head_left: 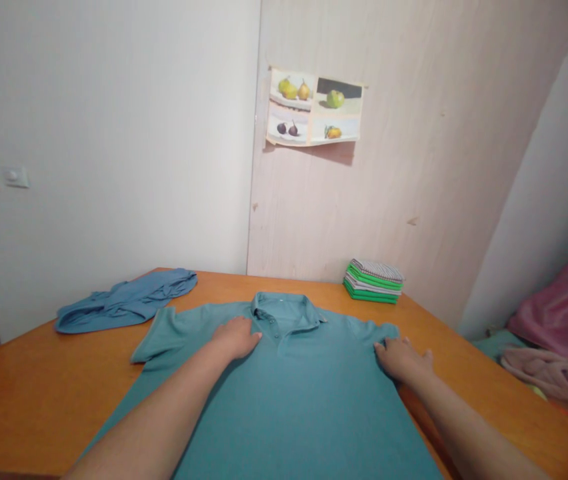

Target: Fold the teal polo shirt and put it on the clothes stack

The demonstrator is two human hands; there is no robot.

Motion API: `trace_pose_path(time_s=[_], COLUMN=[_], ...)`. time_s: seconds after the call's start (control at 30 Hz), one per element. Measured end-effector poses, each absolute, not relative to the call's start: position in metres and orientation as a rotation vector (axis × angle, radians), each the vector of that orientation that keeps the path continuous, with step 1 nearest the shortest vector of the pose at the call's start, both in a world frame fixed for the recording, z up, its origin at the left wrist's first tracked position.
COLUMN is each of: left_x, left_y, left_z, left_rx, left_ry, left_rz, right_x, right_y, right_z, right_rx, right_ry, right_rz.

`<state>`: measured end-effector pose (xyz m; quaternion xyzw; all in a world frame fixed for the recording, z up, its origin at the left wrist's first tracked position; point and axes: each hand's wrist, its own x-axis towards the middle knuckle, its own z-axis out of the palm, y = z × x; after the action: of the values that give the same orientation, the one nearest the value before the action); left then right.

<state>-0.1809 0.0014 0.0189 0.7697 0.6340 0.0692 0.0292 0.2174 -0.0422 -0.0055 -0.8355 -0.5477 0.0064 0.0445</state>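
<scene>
A teal polo shirt (294, 393) lies spread flat, front up, on an orange wooden table (39, 387), its collar toward the wall. My left hand (237, 337) rests palm down on the shirt just left of the collar and button placket, fingers flat. My right hand (401, 358) lies at the shirt's right sleeve edge, fingers stretched out over the fabric and the table. Neither hand holds anything.
A crumpled blue garment (124, 303) lies at the table's back left. A folded stack of green and striped clothes (373, 281) sits at the back right by the wooden panel. Pink and beige cloth (559, 333) lies beyond the table's right edge. A fruit picture (314, 107) hangs on the wall.
</scene>
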Motion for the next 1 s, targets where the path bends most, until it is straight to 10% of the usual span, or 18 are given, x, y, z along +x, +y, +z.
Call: trace_pose_path(time_s=[0.7,1.0], left_x=[-0.151,-0.147], left_y=[0.011,0.007], left_z=[0.003,0.0], left_rx=[2.426,2.493], left_ry=[1.797,1.729], left_rz=[0.724,0.615], right_x=[0.081,0.1], right_y=[0.047,0.08], right_z=[0.032,0.035], right_rx=[-2.077,-2.148], right_ry=[-2.084,-1.874], right_rz=[0.486,0.173])
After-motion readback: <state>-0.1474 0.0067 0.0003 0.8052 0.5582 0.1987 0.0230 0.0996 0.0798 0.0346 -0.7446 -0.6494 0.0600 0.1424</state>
